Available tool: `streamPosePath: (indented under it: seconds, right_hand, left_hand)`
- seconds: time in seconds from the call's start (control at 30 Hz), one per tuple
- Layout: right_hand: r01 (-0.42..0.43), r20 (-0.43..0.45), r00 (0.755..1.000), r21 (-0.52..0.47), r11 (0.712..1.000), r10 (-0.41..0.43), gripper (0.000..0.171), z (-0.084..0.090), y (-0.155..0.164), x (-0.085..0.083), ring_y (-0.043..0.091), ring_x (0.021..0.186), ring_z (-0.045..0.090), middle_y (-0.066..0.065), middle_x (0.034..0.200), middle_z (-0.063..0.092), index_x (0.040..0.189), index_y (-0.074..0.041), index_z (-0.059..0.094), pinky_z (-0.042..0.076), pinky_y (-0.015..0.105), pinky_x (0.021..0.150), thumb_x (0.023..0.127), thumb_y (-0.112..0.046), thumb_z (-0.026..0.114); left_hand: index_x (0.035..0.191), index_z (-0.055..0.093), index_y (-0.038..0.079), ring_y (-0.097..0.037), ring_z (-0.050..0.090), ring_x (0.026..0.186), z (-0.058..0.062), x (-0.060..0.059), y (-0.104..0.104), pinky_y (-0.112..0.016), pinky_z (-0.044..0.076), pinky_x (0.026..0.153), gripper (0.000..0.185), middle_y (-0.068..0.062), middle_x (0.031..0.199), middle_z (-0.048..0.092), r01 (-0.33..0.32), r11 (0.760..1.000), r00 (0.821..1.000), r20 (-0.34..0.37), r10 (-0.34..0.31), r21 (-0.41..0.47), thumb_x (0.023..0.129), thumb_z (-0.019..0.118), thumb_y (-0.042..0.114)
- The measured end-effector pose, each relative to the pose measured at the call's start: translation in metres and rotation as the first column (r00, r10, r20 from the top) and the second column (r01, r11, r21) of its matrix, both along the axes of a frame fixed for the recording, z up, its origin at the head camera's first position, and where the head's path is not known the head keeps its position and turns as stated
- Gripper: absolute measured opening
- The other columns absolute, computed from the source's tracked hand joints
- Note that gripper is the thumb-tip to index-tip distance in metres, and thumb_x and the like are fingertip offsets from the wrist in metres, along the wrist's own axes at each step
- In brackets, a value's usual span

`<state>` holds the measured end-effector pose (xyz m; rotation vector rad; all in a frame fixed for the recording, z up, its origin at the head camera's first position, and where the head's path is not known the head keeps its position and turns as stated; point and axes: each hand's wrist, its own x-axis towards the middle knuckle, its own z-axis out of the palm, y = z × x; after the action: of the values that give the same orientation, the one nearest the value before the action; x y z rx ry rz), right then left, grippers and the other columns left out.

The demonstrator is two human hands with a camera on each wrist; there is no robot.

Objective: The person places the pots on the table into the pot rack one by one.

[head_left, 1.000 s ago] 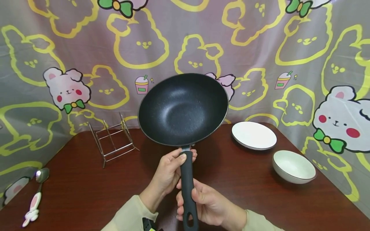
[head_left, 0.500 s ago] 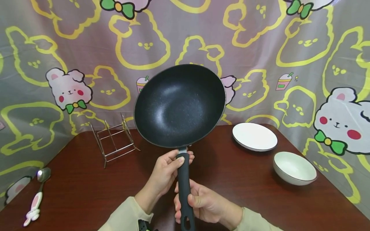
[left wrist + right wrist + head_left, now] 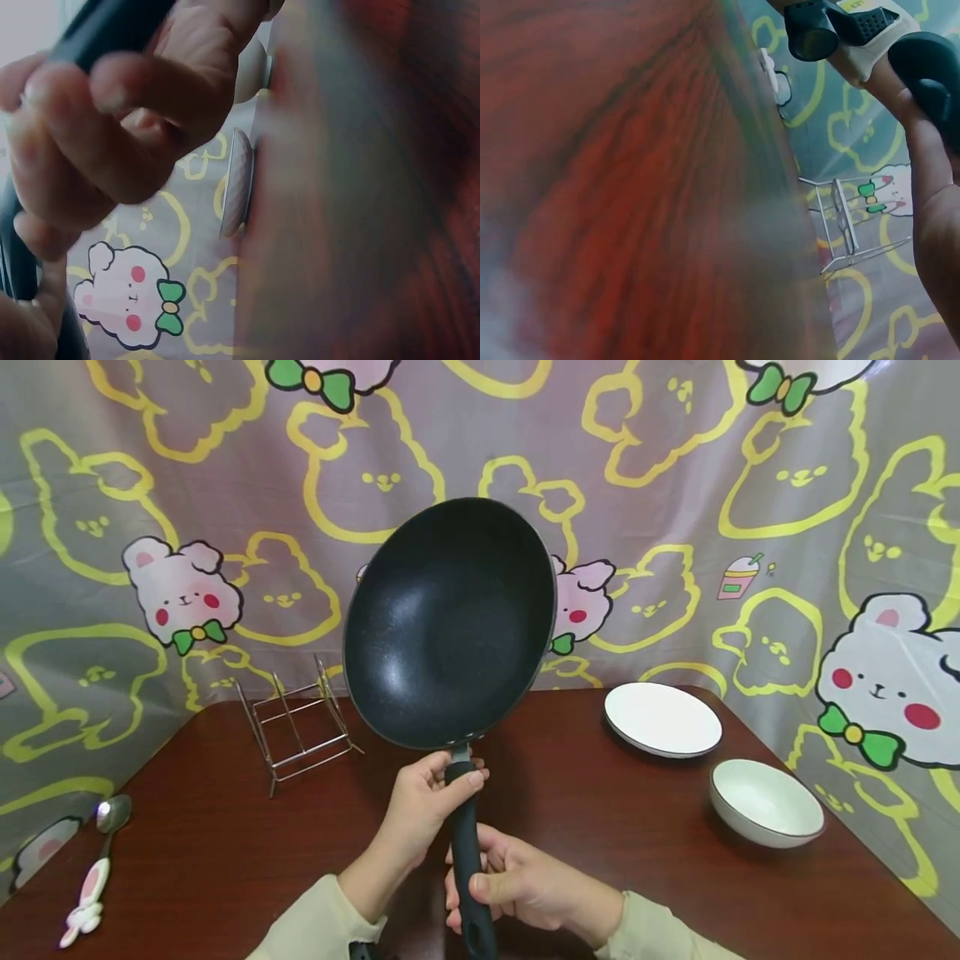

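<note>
Two hands grip the black wok's [image 3: 450, 622] handle, left hand [image 3: 426, 802] far, right hand [image 3: 517, 889] near, steadying its raised, tilted bowl.

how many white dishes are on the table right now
2: a flat white plate at the table's far right, and a white bowl nearer the person, beside the right edge. The raised pan may hide others.

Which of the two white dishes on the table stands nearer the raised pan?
The flat white plate is nearer the black pan. The deeper white bowl sits further right, towards the person, by the table's right edge.
</note>
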<state>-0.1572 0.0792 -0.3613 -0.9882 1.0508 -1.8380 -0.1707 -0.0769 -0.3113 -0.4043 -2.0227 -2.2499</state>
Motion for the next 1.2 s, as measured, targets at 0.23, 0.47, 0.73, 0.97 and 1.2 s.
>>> streamPosePath:
  seconds: [0.23,0.47,0.73,0.97,1.2]
  right_hand:
    - [0.059,-0.059,0.997,0.078,0.995,-0.055,0.035,0.0,-0.007,-0.004,0.014,0.089,0.065,0.0,0.097,0.062,0.119,-0.006,0.037,0.052,0.039,0.08,0.091,-0.015,0.056]
    - [0.107,-0.105,0.99,0.15,0.983,-0.092,0.053,0.002,-0.014,-0.008,0.015,0.085,0.066,0.002,0.093,0.061,0.124,0.013,0.024,0.053,0.036,0.075,0.091,-0.013,0.057]
    - [0.155,-0.167,0.978,0.213,0.965,-0.121,0.051,0.006,-0.023,-0.009,0.012,0.082,0.065,0.003,0.089,0.06,0.125,0.012,0.026,0.051,0.025,0.066,0.09,-0.009,0.056]
    - [0.172,-0.22,0.968,0.237,0.956,-0.119,0.041,0.007,-0.032,-0.012,0.011,0.08,0.064,0.003,0.087,0.059,0.117,0.011,0.032,0.05,0.024,0.066,0.089,-0.005,0.057]
    - [0.195,-0.236,0.963,0.26,0.946,-0.134,0.035,0.007,-0.046,-0.015,0.01,0.077,0.063,0.004,0.085,0.059,0.115,0.007,0.037,0.05,0.023,0.064,0.088,0.0,0.057]
  left_hand:
    - [0.094,0.067,-0.003,-0.013,0.064,0.075,0.004,0.005,-0.001,-0.023,0.049,0.067,0.026,-0.012,0.087,0.07,-0.202,0.966,0.979,-0.061,0.195,-0.161,0.073,0.075,0.01]
    - [0.085,0.068,0.003,-0.011,0.058,0.06,0.006,0.005,-0.011,-0.023,0.043,0.052,0.021,-0.006,0.075,0.069,-0.344,0.87,0.937,-0.188,0.294,-0.353,0.071,0.078,0.015]
    - [0.078,0.067,0.004,-0.008,0.044,0.047,0.01,0.008,-0.022,-0.022,0.033,0.043,0.009,0.0,0.058,0.063,-0.425,0.78,0.903,-0.269,0.334,-0.459,0.072,0.072,0.01]
    - [0.073,0.062,0.006,-0.007,0.036,0.043,0.019,0.015,-0.031,-0.022,0.026,0.04,0.009,0.004,0.048,0.046,-0.447,0.679,0.895,-0.304,0.327,-0.582,0.075,0.068,0.013]
    - [0.076,0.062,0.006,-0.012,0.04,0.05,0.02,0.017,-0.04,-0.025,0.03,0.042,0.006,0.002,0.052,0.05,-0.491,0.624,0.871,-0.339,0.356,-0.608,0.076,0.064,0.011]
